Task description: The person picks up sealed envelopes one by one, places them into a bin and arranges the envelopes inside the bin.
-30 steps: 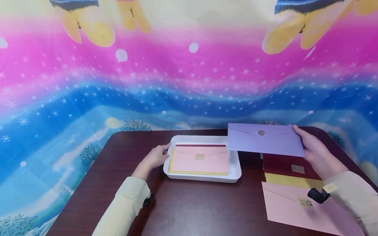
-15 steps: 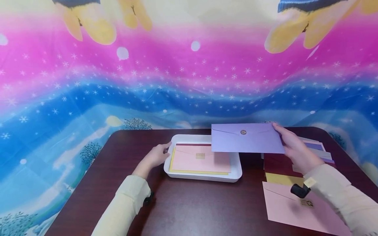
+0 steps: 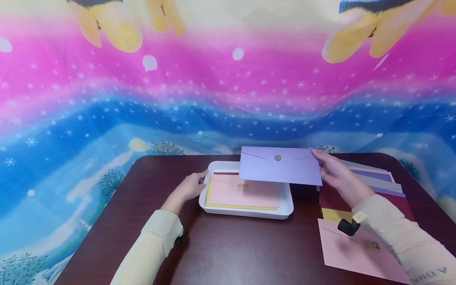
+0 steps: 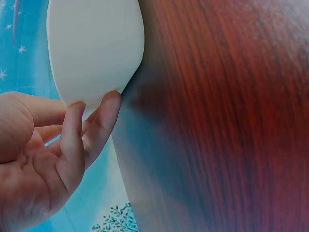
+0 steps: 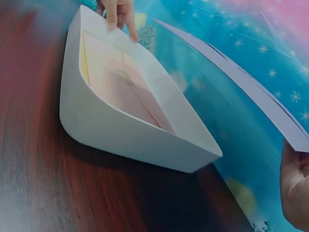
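Observation:
My right hand (image 3: pixel 336 172) pinches a lavender envelope (image 3: pixel 279 168) by its right end and holds it raised, overlapping the tray's back right part in the head view. A round gold seal marks its flap. In the right wrist view the envelope (image 5: pixel 241 79) slants above and apart from the tray (image 5: pixel 130 137). At the white tray's left end, my left hand (image 3: pixel 188 187) grips the rim (image 3: pixel 202 198). Inside the tray lies a pink envelope (image 3: pixel 228 194) with a gold patch, over a yellow envelope (image 3: pixel 242 207). A dark red edge (image 3: pixel 221 173) shows behind them.
Overlapping envelopes lie on the right side of the dark wood table (image 3: pixel 246 249): pink (image 3: pixel 342 247) in front, then yellow (image 3: pixel 331 214), dark red (image 3: pixel 333 198), and grey and purple ones farther back. A snow-patterned cloth (image 3: pixel 213 95) hangs behind the table.
My right hand has carried the lavender envelope leftward, from beside the tray to over its right part. More of the envelopes at the right show now. The left hand stays at the tray.

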Demonstrator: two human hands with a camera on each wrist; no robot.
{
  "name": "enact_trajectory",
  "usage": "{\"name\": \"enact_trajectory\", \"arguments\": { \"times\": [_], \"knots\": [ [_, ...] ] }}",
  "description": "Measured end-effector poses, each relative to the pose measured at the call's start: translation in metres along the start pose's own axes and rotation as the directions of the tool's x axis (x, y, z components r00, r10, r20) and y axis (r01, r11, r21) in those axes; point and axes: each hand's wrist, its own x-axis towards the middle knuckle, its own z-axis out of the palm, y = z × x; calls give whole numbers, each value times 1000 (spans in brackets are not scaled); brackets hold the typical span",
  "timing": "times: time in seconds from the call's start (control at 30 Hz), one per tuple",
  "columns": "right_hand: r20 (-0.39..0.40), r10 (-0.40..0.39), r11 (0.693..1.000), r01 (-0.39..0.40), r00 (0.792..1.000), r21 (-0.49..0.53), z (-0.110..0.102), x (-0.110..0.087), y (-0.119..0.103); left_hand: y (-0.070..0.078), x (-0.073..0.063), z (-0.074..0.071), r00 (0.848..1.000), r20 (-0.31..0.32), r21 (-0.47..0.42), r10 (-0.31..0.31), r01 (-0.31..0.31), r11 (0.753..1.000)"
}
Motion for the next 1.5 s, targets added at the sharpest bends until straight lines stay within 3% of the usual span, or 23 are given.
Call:
{"name": "enact_trajectory", "arguments": {
  "times": [0.33,0.9,1.13,1.5],
  "knots": [
    [0,7,990,-7,1000,-142,19,12,18,0,0,0,1000,-8,6,4,-4,1000],
    [41,28,976,-19,999,-217,43,22,53,2,-1,1,1000,-4,-2,-16,16,1000],
    [30,49,957,-38,998,-288,50,23,65,1,-3,3,1000,-1,-23,-30,30,999],
    [57,44,960,-26,997,-280,57,23,73,0,-2,3,1000,-14,-13,2,-2,1000]
  ]
}}
